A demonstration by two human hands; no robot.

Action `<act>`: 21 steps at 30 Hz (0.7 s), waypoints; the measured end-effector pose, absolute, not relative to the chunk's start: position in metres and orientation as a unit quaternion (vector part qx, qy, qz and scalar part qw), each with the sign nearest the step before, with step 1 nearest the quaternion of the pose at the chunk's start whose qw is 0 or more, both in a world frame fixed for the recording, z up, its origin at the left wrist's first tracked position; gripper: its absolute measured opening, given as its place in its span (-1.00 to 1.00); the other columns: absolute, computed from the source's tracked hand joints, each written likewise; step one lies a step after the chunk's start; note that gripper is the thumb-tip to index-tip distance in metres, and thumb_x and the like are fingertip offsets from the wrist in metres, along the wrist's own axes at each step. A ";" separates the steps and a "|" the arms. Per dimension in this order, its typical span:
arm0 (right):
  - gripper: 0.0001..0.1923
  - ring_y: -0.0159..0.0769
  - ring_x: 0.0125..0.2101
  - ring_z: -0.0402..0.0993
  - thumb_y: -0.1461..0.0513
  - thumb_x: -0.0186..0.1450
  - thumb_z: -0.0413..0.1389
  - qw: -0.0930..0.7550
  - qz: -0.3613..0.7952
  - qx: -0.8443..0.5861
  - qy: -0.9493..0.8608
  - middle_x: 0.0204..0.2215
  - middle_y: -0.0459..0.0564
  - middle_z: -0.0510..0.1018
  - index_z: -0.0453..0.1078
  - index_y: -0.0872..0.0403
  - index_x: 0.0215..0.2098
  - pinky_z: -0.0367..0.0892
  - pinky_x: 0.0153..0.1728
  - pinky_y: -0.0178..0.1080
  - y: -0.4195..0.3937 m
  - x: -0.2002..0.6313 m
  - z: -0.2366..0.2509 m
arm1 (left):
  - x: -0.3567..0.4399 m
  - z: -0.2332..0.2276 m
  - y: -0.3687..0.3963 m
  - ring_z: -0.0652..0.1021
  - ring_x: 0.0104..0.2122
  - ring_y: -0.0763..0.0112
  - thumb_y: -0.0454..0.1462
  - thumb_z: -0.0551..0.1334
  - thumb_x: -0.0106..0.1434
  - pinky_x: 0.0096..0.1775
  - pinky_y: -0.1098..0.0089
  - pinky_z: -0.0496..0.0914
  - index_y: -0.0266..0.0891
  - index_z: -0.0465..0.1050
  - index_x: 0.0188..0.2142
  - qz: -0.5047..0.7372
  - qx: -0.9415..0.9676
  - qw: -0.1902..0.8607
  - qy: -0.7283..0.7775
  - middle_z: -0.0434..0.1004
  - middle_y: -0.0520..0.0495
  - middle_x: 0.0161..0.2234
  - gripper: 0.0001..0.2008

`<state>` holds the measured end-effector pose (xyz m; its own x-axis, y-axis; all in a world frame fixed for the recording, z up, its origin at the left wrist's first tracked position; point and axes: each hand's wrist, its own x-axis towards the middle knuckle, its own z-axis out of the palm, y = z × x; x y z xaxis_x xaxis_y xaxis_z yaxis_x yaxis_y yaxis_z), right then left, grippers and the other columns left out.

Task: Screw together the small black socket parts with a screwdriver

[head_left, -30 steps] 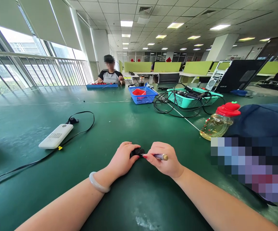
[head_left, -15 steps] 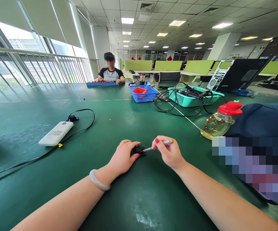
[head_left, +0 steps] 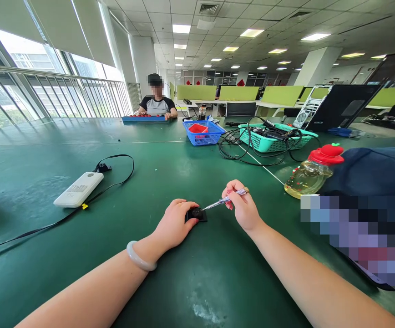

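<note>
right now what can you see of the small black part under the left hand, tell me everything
The small black part is a squarish, dark, plastic-looking block lying flat on the green table. A round raised feature shows on its top face. The left hand covers its near-left side, fingers curled on it, pinning it down. The thin metal tip of the screwdriver, held slanted by the right hand, meets its top. Finer detail is too small to tell.
</note>
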<state>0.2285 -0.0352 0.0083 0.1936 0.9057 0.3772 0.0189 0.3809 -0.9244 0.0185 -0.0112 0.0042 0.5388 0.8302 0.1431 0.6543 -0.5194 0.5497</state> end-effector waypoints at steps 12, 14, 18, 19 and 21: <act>-0.52 -0.36 -0.47 0.50 -0.09 -0.01 0.43 0.687 0.467 -0.391 -0.397 -0.50 -0.14 0.54 0.38 0.04 -0.41 0.48 -0.35 -0.22 -0.018 0.241 -0.003 | 0.018 0.001 -0.010 0.40 0.20 0.09 -0.31 0.30 0.24 0.23 0.08 0.31 -0.15 0.51 0.03 0.205 0.847 0.221 0.437 0.58 -0.13 0.02 -0.66; -0.50 -0.34 -0.41 0.55 -0.07 -0.05 0.46 0.691 0.461 -0.398 -0.389 -0.45 -0.11 0.58 0.40 0.05 -0.41 0.52 -0.24 -0.17 -0.017 0.242 -0.004 | 0.018 0.000 -0.009 0.39 0.20 0.09 -0.30 0.30 0.25 0.23 0.08 0.30 -0.15 0.51 0.03 0.207 0.848 0.221 0.435 0.58 -0.13 0.03 -0.66; -0.42 -0.27 -0.32 0.62 -0.04 -0.09 0.49 0.707 0.444 -0.410 -0.368 -0.38 -0.11 0.64 0.37 0.00 -0.26 0.53 -0.09 -0.07 -0.016 0.243 -0.004 | 0.018 -0.001 -0.009 0.38 0.21 0.08 -0.31 0.29 0.25 0.23 0.06 0.30 -0.15 0.51 0.04 0.205 0.851 0.220 0.430 0.58 -0.12 0.03 -0.66; -0.39 -0.25 -0.30 0.63 -0.04 -0.09 0.49 0.709 0.441 -0.412 -0.365 -0.38 -0.11 0.64 0.35 -0.02 -0.21 0.53 -0.07 -0.05 -0.016 0.244 -0.004 | 0.018 -0.001 -0.009 0.38 0.20 0.07 -0.31 0.29 0.25 0.23 0.05 0.30 -0.15 0.51 0.04 0.204 0.852 0.221 0.429 0.59 -0.12 0.03 -0.65; -0.34 -0.21 -0.26 0.65 -0.03 -0.05 0.47 0.710 0.434 -0.415 -0.368 -0.38 -0.13 0.64 0.29 -0.05 -0.11 0.53 -0.05 -0.01 -0.016 0.244 -0.004 | 0.018 -0.001 -0.009 0.38 0.21 0.07 -0.31 0.28 0.26 0.23 0.05 0.31 -0.15 0.51 0.04 0.203 0.851 0.222 0.430 0.59 -0.12 0.03 -0.66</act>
